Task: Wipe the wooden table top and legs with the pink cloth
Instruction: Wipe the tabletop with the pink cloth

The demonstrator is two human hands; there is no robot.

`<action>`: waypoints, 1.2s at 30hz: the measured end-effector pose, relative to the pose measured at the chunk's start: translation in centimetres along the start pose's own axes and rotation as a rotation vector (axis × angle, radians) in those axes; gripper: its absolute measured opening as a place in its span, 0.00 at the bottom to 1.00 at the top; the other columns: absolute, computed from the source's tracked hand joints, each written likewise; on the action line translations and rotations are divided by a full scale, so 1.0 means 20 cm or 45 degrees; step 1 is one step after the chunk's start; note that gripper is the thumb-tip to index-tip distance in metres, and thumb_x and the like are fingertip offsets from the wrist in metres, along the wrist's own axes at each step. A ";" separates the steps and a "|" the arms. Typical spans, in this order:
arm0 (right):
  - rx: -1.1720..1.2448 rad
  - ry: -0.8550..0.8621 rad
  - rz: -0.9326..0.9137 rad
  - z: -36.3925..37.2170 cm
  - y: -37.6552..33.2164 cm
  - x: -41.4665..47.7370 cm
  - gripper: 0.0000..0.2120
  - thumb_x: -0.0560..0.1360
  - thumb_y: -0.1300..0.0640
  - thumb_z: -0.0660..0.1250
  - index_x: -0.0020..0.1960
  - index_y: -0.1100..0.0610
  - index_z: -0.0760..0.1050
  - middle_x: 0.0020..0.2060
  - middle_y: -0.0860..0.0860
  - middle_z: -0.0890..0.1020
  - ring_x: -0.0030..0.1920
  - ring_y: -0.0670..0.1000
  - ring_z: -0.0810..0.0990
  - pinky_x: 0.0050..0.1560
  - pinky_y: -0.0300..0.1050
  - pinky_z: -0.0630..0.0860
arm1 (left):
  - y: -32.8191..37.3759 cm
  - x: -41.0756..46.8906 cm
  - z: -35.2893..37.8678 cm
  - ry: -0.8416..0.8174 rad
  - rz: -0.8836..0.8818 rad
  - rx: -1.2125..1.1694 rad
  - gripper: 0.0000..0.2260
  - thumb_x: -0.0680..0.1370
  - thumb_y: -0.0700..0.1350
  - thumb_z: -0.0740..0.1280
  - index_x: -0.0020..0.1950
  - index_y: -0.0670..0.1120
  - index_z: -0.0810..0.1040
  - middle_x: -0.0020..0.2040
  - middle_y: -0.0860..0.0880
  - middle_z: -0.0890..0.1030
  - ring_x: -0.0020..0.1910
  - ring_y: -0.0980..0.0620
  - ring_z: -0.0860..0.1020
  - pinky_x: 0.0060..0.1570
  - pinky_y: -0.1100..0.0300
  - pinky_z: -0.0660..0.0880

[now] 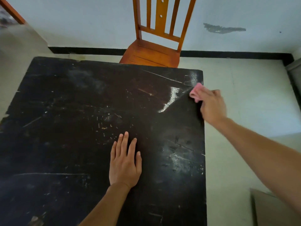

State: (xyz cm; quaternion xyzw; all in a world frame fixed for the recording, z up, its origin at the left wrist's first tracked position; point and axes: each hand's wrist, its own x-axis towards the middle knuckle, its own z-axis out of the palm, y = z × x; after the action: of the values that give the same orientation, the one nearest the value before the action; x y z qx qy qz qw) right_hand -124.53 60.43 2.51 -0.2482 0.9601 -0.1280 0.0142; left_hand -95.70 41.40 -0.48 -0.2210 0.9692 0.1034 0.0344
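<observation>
The dark surface point(65, 128) lies bare from nine to twelve o'clock, open to passage. An orange chair point(151, 54) blocks its far edge at twelve. Bare floor point(244, 95) lies open at three.

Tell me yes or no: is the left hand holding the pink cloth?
No. The left hand lies flat and empty on the table top, while the right hand grips the pink cloth near the far right edge.
</observation>
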 end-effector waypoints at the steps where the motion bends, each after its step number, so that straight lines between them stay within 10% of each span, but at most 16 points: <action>1: -0.026 -0.042 0.126 -0.05 0.05 0.05 0.21 0.76 0.71 0.54 0.61 0.53 0.76 0.62 0.52 0.79 0.55 0.61 0.71 0.49 0.54 0.74 | 0.00 0.00 0.00 -0.008 0.000 -0.001 0.22 0.80 0.53 0.50 0.71 0.46 0.67 0.76 0.43 0.60 0.77 0.46 0.54 0.73 0.49 0.52; 4: 0.025 0.073 0.189 -0.14 -0.07 0.04 0.18 0.77 0.70 0.58 0.61 0.54 0.76 0.62 0.51 0.79 0.58 0.59 0.71 0.49 0.53 0.74 | 0.00 0.00 0.00 -0.021 0.002 0.011 0.22 0.80 0.53 0.50 0.71 0.46 0.67 0.76 0.43 0.60 0.77 0.46 0.54 0.73 0.49 0.52; 13: -0.008 -0.104 -0.579 0.27 -0.62 -0.32 0.22 0.74 0.55 0.56 0.64 0.56 0.78 0.64 0.51 0.78 0.53 0.56 0.70 0.42 0.51 0.76 | -0.01 0.01 -0.01 -0.034 0.020 0.013 0.22 0.79 0.51 0.52 0.69 0.46 0.70 0.75 0.42 0.63 0.75 0.45 0.58 0.72 0.49 0.53; 23: -0.273 -0.092 0.475 -0.20 0.00 0.07 0.18 0.77 0.67 0.62 0.65 0.58 0.72 0.60 0.56 0.77 0.60 0.60 0.70 0.58 0.57 0.75 | -0.01 0.01 -0.02 -0.040 0.053 -0.041 0.21 0.79 0.50 0.52 0.68 0.45 0.72 0.73 0.41 0.66 0.74 0.43 0.61 0.73 0.48 0.54; 32: -0.063 -0.148 -0.375 0.19 -0.63 -0.06 0.24 0.75 0.62 0.58 0.71 0.55 0.70 0.71 0.51 0.71 0.59 0.57 0.68 0.51 0.53 0.71 | 0.01 0.53 -0.16 0.060 -0.414 -0.242 0.21 0.80 0.42 0.60 0.73 0.42 0.63 0.76 0.41 0.59 0.76 0.43 0.54 0.74 0.46 0.54; 36: -0.008 -0.140 -0.257 0.21 -0.48 0.07 0.26 0.77 0.63 0.56 0.75 0.53 0.65 0.74 0.49 0.67 0.63 0.56 0.66 0.57 0.53 0.69 | -0.04 0.58 -0.10 0.091 -0.423 -0.155 0.21 0.81 0.44 0.55 0.74 0.41 0.60 0.77 0.40 0.56 0.77 0.42 0.51 0.75 0.46 0.50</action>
State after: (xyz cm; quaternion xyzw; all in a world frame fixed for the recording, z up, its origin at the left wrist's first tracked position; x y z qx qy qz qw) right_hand -120.84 50.58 0.86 -0.3502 0.9284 -0.1119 0.0530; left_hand -105.86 35.44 0.09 -0.3832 0.9119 0.1468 0.0031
